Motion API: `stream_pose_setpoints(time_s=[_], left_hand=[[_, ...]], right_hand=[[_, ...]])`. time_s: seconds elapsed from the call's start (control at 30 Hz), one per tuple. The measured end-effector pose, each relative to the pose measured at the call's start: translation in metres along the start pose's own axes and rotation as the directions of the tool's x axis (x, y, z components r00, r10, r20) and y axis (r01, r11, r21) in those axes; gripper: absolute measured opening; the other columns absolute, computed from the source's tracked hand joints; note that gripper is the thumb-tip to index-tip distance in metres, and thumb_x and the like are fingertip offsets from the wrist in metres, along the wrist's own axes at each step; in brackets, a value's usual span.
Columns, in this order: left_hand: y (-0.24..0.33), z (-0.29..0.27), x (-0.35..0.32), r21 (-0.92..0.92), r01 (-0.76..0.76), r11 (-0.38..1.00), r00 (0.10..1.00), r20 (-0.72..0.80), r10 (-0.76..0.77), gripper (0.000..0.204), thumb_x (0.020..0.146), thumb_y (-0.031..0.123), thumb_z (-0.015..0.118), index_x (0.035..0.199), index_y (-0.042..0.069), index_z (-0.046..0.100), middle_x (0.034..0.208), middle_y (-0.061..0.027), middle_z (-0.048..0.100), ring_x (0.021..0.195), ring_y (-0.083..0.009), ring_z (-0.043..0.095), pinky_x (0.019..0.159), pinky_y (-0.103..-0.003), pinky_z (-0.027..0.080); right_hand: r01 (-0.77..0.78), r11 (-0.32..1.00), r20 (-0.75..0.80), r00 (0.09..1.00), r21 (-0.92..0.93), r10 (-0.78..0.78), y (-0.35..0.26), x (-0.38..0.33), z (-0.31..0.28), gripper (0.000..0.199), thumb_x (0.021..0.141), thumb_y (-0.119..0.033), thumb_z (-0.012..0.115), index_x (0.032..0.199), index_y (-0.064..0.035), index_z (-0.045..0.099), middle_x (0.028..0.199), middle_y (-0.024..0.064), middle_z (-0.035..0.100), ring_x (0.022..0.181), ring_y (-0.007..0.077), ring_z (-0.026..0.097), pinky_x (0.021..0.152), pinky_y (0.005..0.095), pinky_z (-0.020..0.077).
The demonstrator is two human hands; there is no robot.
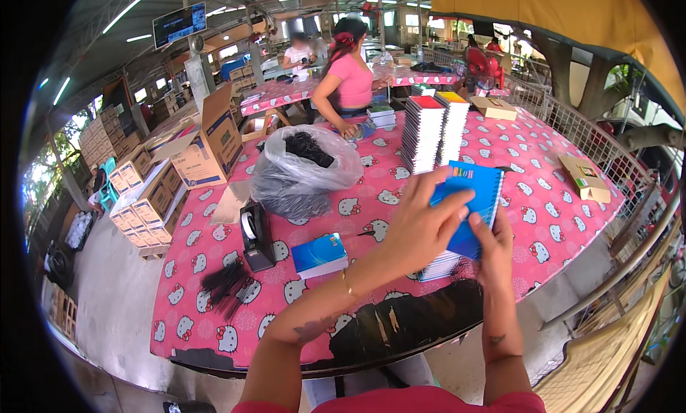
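Up close: blue spiral notebook (pixel 468 202) held above counter (pixel 543 220), tilted, between both hands. Left hand (pixel 421 227) grips its left edge, fingers spread over glossy cover; right hand (pixel 494 252) clasps lower right corner from beneath. Small stack of notebooks (pixel 437 266) directly under hands (covers likely same kind, partly hidden). Another blue notebook (pixel 319 255) lies flat, left of forearm. Crinkled clear plastic bag (pixel 304 171) of black bits beyond; black tape dispenser (pixel 256 236) nearby.

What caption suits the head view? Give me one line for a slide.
Both hands, left and right, hold a blue spiral notebook above a pink cartoon-print tablecloth, near tall notebook stacks.
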State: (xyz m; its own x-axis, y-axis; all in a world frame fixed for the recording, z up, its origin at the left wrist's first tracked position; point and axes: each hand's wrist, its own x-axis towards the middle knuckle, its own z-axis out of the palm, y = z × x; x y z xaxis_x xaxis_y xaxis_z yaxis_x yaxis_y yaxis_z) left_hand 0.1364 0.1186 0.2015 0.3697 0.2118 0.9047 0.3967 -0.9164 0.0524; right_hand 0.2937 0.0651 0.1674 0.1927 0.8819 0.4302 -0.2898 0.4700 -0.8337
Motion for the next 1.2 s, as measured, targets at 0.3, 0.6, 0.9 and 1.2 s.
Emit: stream_pose_setpoints(time_s=[0.3, 0.6, 0.9, 1.2], left_hand=[[-0.08, 0.059, -0.022, -0.321, 0.49, 0.81, 0.867, 0.079, -0.493, 0.035, 0.086, 0.002, 0.072, 0.12, 0.003, 0.065, 0.119, -0.0119, 0.05, 0.087, -0.0188, 0.062, 0.076, -0.032, 0.057], [-0.067, 0.09, -0.077, -0.229, 0.63, 0.742, 0.764, 0.01, -0.645, 0.03, 0.093, 0.016, 0.065, 0.117, -0.001, 0.063, 0.114, -0.0211, 0.062, 0.102, -0.0387, 0.062, 0.087, -0.046, 0.05], [-0.035, 0.111, -0.083, -0.238, 0.694, 0.679, 0.709, 0.064, -0.702, 0.07, 0.108, 0.046, 0.036, 0.149, -0.011, 0.031, 0.156, -0.0321, 0.029, 0.146, -0.0438, 0.028, 0.12, -0.047, 0.023], [-0.038, 0.112, -0.074, -0.146, 0.654, 0.743, 0.754, 0.044, -0.655, 0.076, 0.106, 0.052, 0.037, 0.152, -0.008, 0.027, 0.156, -0.0323, 0.026, 0.146, -0.0453, 0.027, 0.119, -0.052, 0.021]], right_hand=[[-0.249, 0.918, 0.11, 0.949, -0.309, 0.295, 0.027, 0.087, -0.048, 0.045, 0.096, -0.018, 0.065, 0.133, 0.0037, 0.054, 0.115, 0.0133, 0.068, 0.101, 0.0193, 0.067, 0.088, 0.0327, 0.0539], [-0.182, 0.818, 0.087, 0.959, -0.545, 0.271, 0.061, 0.111, -0.065, 0.059, 0.091, -0.015, 0.07, 0.144, 0.0005, 0.047, 0.101, 0.0137, 0.065, 0.091, 0.0195, 0.063, 0.08, 0.0315, 0.0516], [-0.173, 0.759, 0.133, 0.937, -0.627, 0.324, 0.077, 0.109, -0.064, 0.064, 0.093, -0.013, 0.062, 0.151, 0.0009, 0.038, 0.141, 0.0241, 0.052, 0.128, 0.0297, 0.052, 0.107, 0.0367, 0.041], [-0.068, 0.702, 0.193, 0.939, -0.709, 0.286, 0.06, 0.103, -0.061, 0.065, 0.099, -0.021, 0.058, 0.155, -0.0018, 0.033, 0.153, 0.0254, 0.04, 0.139, 0.0341, 0.044, 0.114, 0.0387, 0.0339]])
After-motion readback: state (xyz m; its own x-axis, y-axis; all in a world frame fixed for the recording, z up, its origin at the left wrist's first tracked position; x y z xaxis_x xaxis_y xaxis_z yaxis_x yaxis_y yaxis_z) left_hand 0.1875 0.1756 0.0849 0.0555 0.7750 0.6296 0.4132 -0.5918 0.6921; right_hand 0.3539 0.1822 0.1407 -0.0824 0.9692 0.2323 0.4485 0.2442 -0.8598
